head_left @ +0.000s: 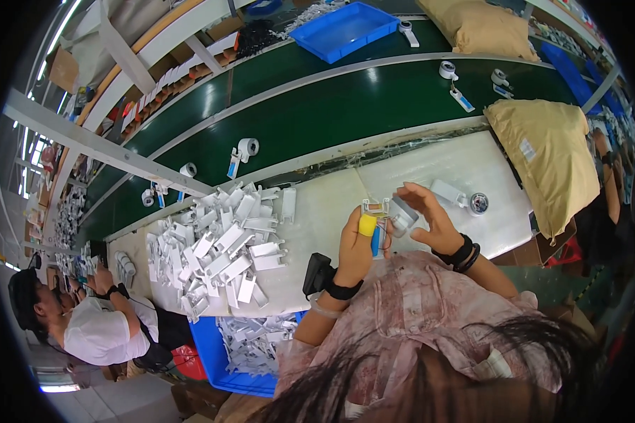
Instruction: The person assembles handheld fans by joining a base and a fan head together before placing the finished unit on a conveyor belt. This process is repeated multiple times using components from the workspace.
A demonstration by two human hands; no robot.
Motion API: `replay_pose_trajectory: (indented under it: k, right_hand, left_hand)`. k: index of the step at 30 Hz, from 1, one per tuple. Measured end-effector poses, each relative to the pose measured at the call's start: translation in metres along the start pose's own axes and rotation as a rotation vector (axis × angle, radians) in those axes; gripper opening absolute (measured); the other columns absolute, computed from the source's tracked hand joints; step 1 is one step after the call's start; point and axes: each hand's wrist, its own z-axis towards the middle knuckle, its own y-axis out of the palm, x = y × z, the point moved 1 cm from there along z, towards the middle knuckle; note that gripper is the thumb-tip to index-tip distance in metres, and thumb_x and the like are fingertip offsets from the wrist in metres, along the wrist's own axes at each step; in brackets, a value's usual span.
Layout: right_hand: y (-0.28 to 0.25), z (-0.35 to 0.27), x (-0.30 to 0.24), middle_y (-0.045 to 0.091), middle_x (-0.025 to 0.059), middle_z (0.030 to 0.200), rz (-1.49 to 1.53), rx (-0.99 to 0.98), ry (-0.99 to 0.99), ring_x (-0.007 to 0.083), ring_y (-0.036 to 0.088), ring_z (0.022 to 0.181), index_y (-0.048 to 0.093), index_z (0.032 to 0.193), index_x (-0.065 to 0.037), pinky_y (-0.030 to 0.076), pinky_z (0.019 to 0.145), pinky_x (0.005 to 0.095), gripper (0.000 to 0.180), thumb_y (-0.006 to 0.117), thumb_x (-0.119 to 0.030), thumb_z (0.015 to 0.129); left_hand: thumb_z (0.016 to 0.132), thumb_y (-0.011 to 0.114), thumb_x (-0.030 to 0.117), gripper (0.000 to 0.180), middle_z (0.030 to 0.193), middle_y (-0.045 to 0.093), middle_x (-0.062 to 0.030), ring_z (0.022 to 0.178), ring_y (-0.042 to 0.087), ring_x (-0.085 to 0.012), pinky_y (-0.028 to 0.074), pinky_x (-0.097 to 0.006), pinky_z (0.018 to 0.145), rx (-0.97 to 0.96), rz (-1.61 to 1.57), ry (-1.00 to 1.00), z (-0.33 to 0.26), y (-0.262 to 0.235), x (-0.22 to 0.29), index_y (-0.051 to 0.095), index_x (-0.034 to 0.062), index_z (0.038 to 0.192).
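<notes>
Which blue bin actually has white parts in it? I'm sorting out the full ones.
The blue bin at the bench's near edge, left of the left hand; the blue tray beyond the green belt looks empty.

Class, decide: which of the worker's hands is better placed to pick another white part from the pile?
Probably the left hand: it is nearer the pile of white parts; the right hand holds a small roll farther away.

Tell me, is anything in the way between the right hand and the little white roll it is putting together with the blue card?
Nothing visible is in the way. The right hand already touches the small white roll, and the left hand holds the blue card right beside it above the white table.
</notes>
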Motion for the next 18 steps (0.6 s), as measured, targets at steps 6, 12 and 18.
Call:
replay_pose_trajectory:
  k: [6,12,18]
  right_hand:
    - [-0.004,-0.007,0.027,0.045,0.0083,0.134,0.453,-0.179,0.425,0.0198,0.043,0.126,0.030,0.142,-0.006,0.035,0.107,0.0366,0.085,0.080,-0.022,0.075]
    - [-0.010,0.001,0.024,0.047,0.0074,0.132,0.380,-0.099,0.322,0.0182,0.050,0.116,0.033,0.140,-0.004,0.041,0.100,0.0336,0.084,0.081,-0.024,0.073]
    - [-0.013,0.006,-0.002,0.050,0.0081,0.130,0.745,-0.166,0.442,0.0204,0.051,0.117,0.035,0.138,-0.004,0.046,0.093,0.0331,0.088,0.085,-0.018,0.067]
  left_hand:
    - [0.102,0.038,0.030,0.033,0.086,0.058,-0.0106,0.057,0.055,-0.0157,0.049,-0.028,0.047,-0.046,-0.174,-0.107,0.000,-0.009,-0.002,0.045,0.0027,0.118]
    - [0.102,0.037,0.030,0.035,0.087,0.057,-0.0113,0.057,0.055,-0.0161,0.050,-0.029,0.046,0.002,-0.259,-0.148,-0.002,-0.008,0.001,0.041,0.0056,0.127]
    - [0.102,0.037,0.031,0.037,0.087,0.057,-0.0121,0.057,0.055,-0.0174,0.049,-0.029,0.046,0.018,-0.185,-0.064,-0.004,-0.015,-0.001,0.038,0.0089,0.132]
